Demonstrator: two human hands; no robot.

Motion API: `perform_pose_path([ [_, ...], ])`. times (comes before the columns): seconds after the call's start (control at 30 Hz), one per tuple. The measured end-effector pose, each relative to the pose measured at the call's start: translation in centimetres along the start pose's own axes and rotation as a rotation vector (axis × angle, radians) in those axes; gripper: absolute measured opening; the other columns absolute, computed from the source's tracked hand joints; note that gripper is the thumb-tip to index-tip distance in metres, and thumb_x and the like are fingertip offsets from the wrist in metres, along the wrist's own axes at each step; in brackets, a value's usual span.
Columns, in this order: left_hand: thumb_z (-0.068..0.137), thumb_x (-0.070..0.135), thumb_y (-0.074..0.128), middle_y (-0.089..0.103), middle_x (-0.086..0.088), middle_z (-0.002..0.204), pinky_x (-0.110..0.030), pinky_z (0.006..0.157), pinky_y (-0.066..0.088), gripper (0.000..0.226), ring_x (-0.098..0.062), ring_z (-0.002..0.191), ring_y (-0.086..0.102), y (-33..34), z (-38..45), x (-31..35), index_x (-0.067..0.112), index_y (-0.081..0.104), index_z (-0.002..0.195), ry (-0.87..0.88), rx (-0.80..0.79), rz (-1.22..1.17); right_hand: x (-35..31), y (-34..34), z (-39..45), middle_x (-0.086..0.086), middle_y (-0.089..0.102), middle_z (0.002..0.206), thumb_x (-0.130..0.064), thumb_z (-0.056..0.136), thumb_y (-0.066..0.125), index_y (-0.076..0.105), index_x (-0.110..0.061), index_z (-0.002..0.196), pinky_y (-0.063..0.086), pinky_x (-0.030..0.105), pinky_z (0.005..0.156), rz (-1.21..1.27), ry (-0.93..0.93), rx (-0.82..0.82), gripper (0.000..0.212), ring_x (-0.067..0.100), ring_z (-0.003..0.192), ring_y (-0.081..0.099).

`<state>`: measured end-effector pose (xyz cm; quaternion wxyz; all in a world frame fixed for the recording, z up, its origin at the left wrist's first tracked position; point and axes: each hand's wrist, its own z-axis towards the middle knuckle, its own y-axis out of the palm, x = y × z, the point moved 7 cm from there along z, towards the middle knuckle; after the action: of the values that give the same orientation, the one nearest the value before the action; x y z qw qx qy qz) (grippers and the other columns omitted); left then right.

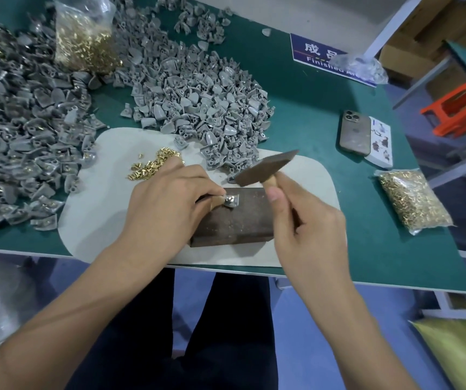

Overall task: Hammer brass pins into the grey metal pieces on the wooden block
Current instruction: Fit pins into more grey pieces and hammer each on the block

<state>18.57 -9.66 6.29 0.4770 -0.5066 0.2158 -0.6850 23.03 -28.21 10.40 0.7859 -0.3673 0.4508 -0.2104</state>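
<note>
A dark wooden block (240,220) lies on a pale mat (99,209) at the table's front edge. My left hand (169,201) rests on the block's left end and pinches a small grey metal piece (231,200) against its top. My right hand (307,223) grips the wooden handle of a hammer (265,168), whose dark head hangs tilted just above and behind the piece. Loose brass pins (153,164) lie on the mat behind my left hand.
Heaps of grey metal pieces (206,99) cover the green table (310,114) behind and to the left (20,130). Bags of brass pins sit at back left (85,43) and at right (414,201). A phone (355,132) and a card lie at right.
</note>
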Motion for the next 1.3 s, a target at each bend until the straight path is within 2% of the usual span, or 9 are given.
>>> perform_pose_path([
  [0.13, 0.085, 0.042, 0.072, 0.066, 0.018, 0.085, -0.03, 0.053, 0.041, 0.011, -0.017, 0.086, 0.051, 0.0, 0.0, 0.1, 0.036, 0.078, 0.092, 0.007, 0.001, 0.003, -0.2, 0.1, 0.0, -0.017, 0.039, 0.057, -0.046, 0.105, 0.045, 0.07, -0.033, 0.118, 0.04, 0.031, 0.055, -0.13, -0.022, -0.025, 0.031, 0.012, 0.06, 0.035],
  [0.23, 0.085, 0.042, 0.073, 0.066, 0.019, 0.084, -0.03, 0.052, 0.042, 0.01, -0.016, 0.085, 0.051, 0.0, 0.0, 0.1, 0.036, 0.078, 0.091, 0.005, 0.006, -0.006, -0.1, -0.4, 0.0, -0.02, 0.051, 0.067, -0.041, 0.106, 0.047, 0.073, -0.028, 0.117, 0.044, 0.024, 0.06, -0.02, -0.006, 0.04, 0.032, 0.002, 0.059, 0.042],
  [0.37, 0.084, 0.04, 0.076, 0.066, 0.019, 0.085, -0.03, 0.051, 0.043, 0.008, -0.017, 0.086, 0.052, 0.0, 0.0, 0.1, 0.036, 0.078, 0.091, 0.013, 0.01, 0.001, -0.1, 0.7, -0.3, -0.01, 0.047, 0.066, -0.045, 0.106, 0.044, 0.069, -0.032, 0.115, 0.043, 0.036, 0.058, -0.168, 0.011, -0.069, 0.029, 0.022, 0.065, 0.047],
  [0.5, 0.084, 0.044, 0.073, 0.066, 0.018, 0.084, -0.026, 0.053, 0.037, 0.01, -0.015, 0.085, 0.051, -0.1, 0.0, 0.1, 0.036, 0.078, 0.09, 0.021, 0.021, 0.006, -0.7, 0.7, -0.7, -0.003, 0.068, 0.081, -0.046, 0.105, 0.042, 0.068, -0.032, 0.123, 0.049, 0.039, 0.059, -0.132, 0.026, -0.066, 0.035, 0.029, 0.073, 0.061],
  [0.63, 0.084, 0.045, 0.072, 0.066, 0.019, 0.084, -0.028, 0.053, 0.04, 0.011, -0.015, 0.084, 0.051, -0.1, 0.1, 0.1, 0.037, 0.077, 0.089, 0.03, 0.02, 0.005, -0.2, -0.2, -0.4, -0.007, 0.066, 0.08, -0.044, 0.106, 0.043, 0.069, -0.031, 0.122, 0.048, 0.037, 0.061, -0.082, 0.052, 0.027, 0.032, 0.016, 0.068, 0.054],
  [0.77, 0.083, 0.042, 0.075, 0.066, 0.018, 0.084, -0.028, 0.054, 0.041, 0.01, -0.016, 0.086, 0.053, -0.2, 0.1, 0.1, 0.036, 0.078, 0.09, 0.02, 0.018, 0.024, -0.5, 1.0, -0.7, -0.003, 0.069, 0.083, -0.047, 0.105, 0.042, 0.067, -0.035, 0.122, 0.047, 0.037, 0.06, -0.168, 0.024, -0.127, 0.033, 0.027, 0.076, 0.061],
  [0.9, 0.085, 0.045, 0.07, 0.066, 0.02, 0.085, -0.03, 0.055, 0.043, 0.012, -0.017, 0.088, 0.054, -0.2, 0.1, 0.0, 0.037, 0.077, 0.09, 0.021, 0.008, 0.014, 1.5, -1.3, -0.2, -0.007, 0.062, 0.083, -0.051, 0.104, 0.042, 0.064, -0.039, 0.124, 0.043, 0.034, 0.06, -0.158, 0.099, 0.066, 0.032, 0.017, 0.075, 0.054],
  [1.13, 0.085, 0.049, 0.066, 0.066, 0.021, 0.085, -0.032, 0.056, 0.047, 0.016, -0.016, 0.088, 0.054, -0.1, 0.1, 0.0, 0.038, 0.077, 0.09, 0.012, 0.0, 0.009, 8.1, 0.5, -0.4, 0.01, 0.051, 0.123, -0.014, 0.103, 0.045, 0.051, -0.024, 0.144, 0.036, 0.039, 0.076, -0.562, 0.458, -0.071, 0.042, 0.035, 0.108, 0.052],
  [1.3, 0.086, 0.046, 0.069, 0.065, 0.02, 0.087, -0.029, 0.057, 0.041, 0.013, -0.015, 0.09, 0.053, 0.1, 0.1, -0.1, 0.038, 0.076, 0.092, 0.001, -0.006, 0.007, 7.0, -0.2, 0.2, 0.009, 0.061, 0.118, -0.029, 0.103, 0.049, 0.066, -0.025, 0.128, 0.034, 0.045, 0.09, -0.578, 0.37, -0.019, 0.031, 0.036, 0.109, 0.048],
])
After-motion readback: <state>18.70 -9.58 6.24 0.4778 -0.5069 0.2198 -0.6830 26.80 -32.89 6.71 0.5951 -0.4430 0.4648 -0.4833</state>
